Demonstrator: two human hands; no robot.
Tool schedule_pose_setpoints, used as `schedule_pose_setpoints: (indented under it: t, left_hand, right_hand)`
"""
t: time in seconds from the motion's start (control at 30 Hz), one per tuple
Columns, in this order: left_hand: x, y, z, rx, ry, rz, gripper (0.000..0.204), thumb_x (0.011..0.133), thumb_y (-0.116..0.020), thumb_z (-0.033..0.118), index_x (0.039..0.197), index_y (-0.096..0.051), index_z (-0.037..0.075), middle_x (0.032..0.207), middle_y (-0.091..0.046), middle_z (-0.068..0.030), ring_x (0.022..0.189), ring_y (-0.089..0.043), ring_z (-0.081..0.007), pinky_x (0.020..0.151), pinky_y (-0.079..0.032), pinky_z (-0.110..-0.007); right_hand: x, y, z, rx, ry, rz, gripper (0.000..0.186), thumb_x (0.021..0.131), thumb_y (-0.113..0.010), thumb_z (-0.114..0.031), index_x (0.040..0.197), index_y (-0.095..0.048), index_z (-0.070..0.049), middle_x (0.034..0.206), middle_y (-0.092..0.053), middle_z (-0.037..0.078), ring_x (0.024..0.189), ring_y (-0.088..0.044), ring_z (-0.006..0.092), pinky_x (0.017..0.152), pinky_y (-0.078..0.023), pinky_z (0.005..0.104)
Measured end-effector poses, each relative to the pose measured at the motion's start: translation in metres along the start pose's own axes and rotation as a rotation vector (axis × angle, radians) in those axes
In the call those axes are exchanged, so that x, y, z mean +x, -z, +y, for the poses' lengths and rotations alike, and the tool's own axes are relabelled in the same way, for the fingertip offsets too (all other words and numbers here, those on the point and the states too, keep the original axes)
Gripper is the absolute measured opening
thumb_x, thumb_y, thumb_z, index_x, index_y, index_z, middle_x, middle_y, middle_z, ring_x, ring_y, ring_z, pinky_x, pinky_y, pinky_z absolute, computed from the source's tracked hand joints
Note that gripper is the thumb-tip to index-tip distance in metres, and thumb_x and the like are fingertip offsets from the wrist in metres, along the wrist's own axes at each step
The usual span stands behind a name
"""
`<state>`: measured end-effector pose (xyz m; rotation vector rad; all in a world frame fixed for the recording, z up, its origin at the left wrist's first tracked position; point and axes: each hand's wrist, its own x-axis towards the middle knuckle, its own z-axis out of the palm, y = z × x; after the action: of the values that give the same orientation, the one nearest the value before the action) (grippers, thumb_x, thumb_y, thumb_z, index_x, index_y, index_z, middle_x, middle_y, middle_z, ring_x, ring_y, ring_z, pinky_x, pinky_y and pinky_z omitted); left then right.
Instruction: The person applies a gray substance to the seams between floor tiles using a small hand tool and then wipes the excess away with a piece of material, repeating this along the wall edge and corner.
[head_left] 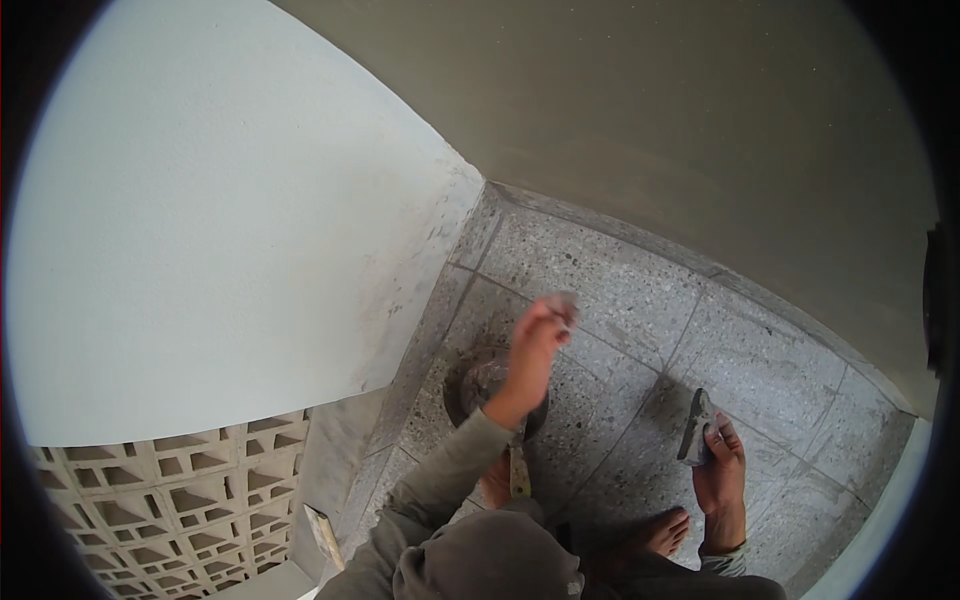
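My left hand is raised over the floor, in front of a dark round bowl. Its fingers curl inward but are smeared by motion, with grey on the tips; whether they pinch something is unclear. My forearm and hand hide part of the bowl. A tool with a yellowish handle sits against the bowl's near side, its far end hidden. To the right, my right hand grips a grey, dirt-coated flat block, thumb against its side; its material cannot be made out.
Speckled grey floor tiles meet a white wall and an olive-grey wall at a corner. Pierced blockwork stands at the lower left, near a light flat strip. My bare foot is beside my right forearm.
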<state>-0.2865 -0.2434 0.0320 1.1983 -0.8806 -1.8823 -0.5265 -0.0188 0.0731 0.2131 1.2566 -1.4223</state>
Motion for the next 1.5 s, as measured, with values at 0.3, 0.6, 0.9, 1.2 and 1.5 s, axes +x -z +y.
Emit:
schedule_pose_setpoints:
  t: [0.3,0.6,0.9,1.2,1.5]
  left_hand:
    - [-0.104,-0.040,-0.029,0.696,-0.468,-0.657,0.048,0.103,-0.050,0.031,0.149,-0.054,0.018,0.170,-0.007,-0.0213,0.154,-0.005,-0.0490,0.122,-0.009,-0.064]
    - [-0.124,-0.013,-0.003,0.839,-0.485,-0.622,0.053,0.104,-0.044,0.049,0.146,-0.059,0.020,0.168,-0.010,-0.0265,0.154,-0.008,-0.0480,0.122,-0.009,-0.061]
    - [-0.132,0.003,0.005,1.173,-0.748,-0.579,0.054,0.087,-0.075,0.037,0.138,-0.063,0.025,0.162,-0.024,-0.0229,0.149,-0.021,-0.0476,0.118,-0.031,-0.059]
    - [-0.154,0.031,0.017,1.391,-0.683,-0.456,0.062,0.076,-0.084,0.031,0.133,-0.063,0.021,0.163,-0.027,-0.0177,0.147,-0.028,-0.0420,0.115,-0.036,-0.056]
    - [-0.186,0.100,-0.007,1.188,-0.249,0.726,0.055,0.090,-0.065,0.012,0.141,-0.048,-0.001,0.147,-0.045,-0.0253,0.133,-0.044,-0.0449,0.110,-0.040,-0.052]
  right_hand:
    - [0.007,-0.037,0.045,0.249,-0.338,-0.247,0.045,0.092,-0.063,-0.001,0.136,-0.056,-0.002,0.117,-0.069,0.009,0.108,-0.068,0.0240,0.096,-0.055,0.0402]
    - [-0.002,-0.059,0.029,0.227,-0.309,-0.359,0.038,0.098,-0.065,-0.007,0.135,-0.059,-0.003,0.124,-0.069,0.009,0.110,-0.069,0.0210,0.098,-0.055,0.0371]
    - [-0.006,-0.051,0.024,0.169,-0.231,-0.347,0.037,0.099,-0.064,-0.006,0.136,-0.059,-0.004,0.124,-0.070,0.009,0.111,-0.068,0.0198,0.099,-0.055,0.0370]
    - [-0.001,-0.057,0.036,0.085,-0.261,-0.488,0.039,0.100,-0.063,-0.011,0.139,-0.056,-0.005,0.123,-0.067,0.007,0.111,-0.064,0.0187,0.096,-0.052,0.0355]
    - [0.004,-0.094,0.044,-0.221,-0.239,-0.543,0.036,0.101,-0.061,-0.013,0.136,-0.059,-0.003,0.129,-0.067,0.007,0.117,-0.063,0.0195,0.104,-0.046,0.0366]
